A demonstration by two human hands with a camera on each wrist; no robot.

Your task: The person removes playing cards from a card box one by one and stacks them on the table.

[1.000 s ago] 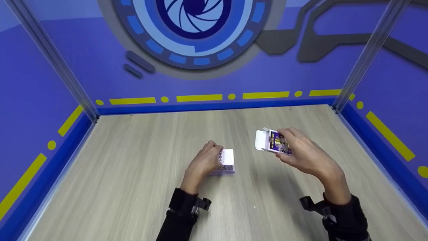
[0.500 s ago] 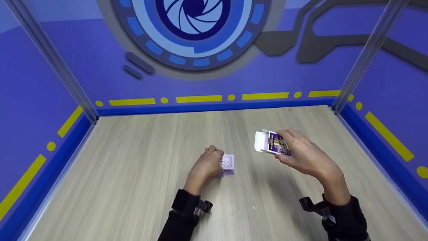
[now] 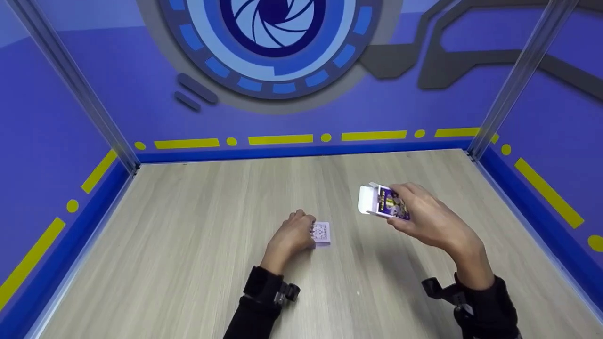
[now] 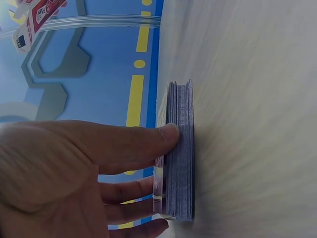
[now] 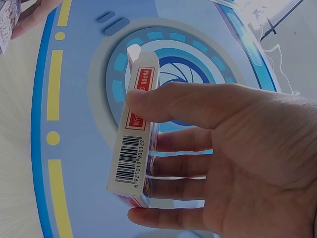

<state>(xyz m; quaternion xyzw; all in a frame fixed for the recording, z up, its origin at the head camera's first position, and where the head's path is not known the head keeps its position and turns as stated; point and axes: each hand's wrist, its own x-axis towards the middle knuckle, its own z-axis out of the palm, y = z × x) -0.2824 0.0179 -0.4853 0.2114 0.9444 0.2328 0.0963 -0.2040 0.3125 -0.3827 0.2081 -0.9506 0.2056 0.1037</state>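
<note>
A deck of playing cards (image 3: 321, 232) with a patterned back lies flat near the middle of the table, squared into a neat stack. My left hand (image 3: 291, 233) grips it from the left side; in the left wrist view the thumb presses one edge of the deck (image 4: 181, 158) and the other fingers reach behind it. Up to the right, my right hand (image 3: 426, 212) holds a small card box (image 3: 392, 203) above the table, thumb on its barcode side (image 5: 131, 158) and fingers on the opposite side. The box's white end flap (image 3: 367, 199) stands open, pointing left.
A light wood-grain table (image 3: 198, 245) carries the deck. Blue printed panels (image 3: 282, 117) with yellow dashes enclose it at the back and both sides, with metal posts (image 3: 511, 89) at the corners.
The left hand has come slightly nearer and to the right. The upper cards, which showed a white top and sat raised, now lie level in the stack. The right hand stays nearly still.
</note>
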